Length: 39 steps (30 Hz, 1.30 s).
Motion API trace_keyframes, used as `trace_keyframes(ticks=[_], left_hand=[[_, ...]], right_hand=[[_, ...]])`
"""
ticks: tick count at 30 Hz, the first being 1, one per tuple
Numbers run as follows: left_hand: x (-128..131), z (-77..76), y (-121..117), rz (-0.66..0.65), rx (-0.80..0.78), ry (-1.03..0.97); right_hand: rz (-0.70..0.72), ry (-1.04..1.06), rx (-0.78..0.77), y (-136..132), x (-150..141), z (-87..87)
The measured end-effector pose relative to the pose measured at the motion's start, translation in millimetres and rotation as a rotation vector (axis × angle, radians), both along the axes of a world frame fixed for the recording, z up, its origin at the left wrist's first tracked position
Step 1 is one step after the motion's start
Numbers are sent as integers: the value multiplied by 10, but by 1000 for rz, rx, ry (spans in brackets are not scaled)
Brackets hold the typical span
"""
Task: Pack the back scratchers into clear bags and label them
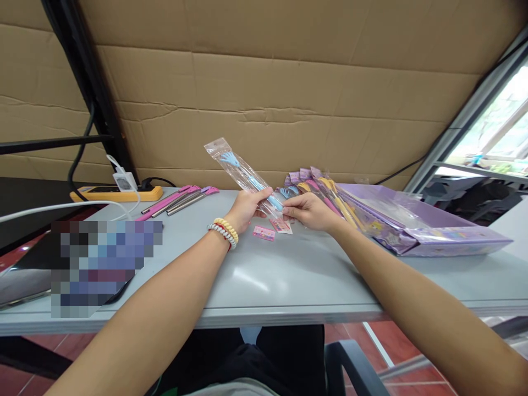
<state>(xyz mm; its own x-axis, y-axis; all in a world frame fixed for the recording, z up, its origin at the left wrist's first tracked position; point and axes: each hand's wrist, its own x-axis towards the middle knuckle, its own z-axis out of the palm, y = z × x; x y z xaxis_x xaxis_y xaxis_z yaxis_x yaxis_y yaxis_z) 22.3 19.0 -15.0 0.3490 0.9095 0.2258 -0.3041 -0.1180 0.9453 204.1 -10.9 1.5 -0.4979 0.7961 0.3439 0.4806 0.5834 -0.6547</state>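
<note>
A blue back scratcher [252, 179] lies inside a clear plastic sleeve [217, 145], tilted with its hand-shaped end up to the left. My left hand [246, 209] is closed round the sleeve near its lower half. At the lower end, my right hand [307, 210] pinches the sleeve with thumb and fingertips. Just below, a small pink printed card [264, 233] rests on the table, and a second pink and white card [282, 225] lies at the sleeve's bottom end; I cannot tell whether it is inside.
Several pink-and-metal back scratchers [181, 201] lie to the left. Bagged ones in yellow, pink and blue [325, 192] are piled beside an open purple box [416, 242] on the right. A yellow power strip [117, 193], a white cable [61, 209] and a blurred-out device [107, 264] occupy the left side.
</note>
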Motion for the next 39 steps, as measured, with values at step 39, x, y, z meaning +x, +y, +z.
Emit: trace_keyframes(ticks=[39], left_hand=[[18, 37, -49, 47, -50, 39]], right_hand=[[-189, -219, 595, 61, -14, -78]])
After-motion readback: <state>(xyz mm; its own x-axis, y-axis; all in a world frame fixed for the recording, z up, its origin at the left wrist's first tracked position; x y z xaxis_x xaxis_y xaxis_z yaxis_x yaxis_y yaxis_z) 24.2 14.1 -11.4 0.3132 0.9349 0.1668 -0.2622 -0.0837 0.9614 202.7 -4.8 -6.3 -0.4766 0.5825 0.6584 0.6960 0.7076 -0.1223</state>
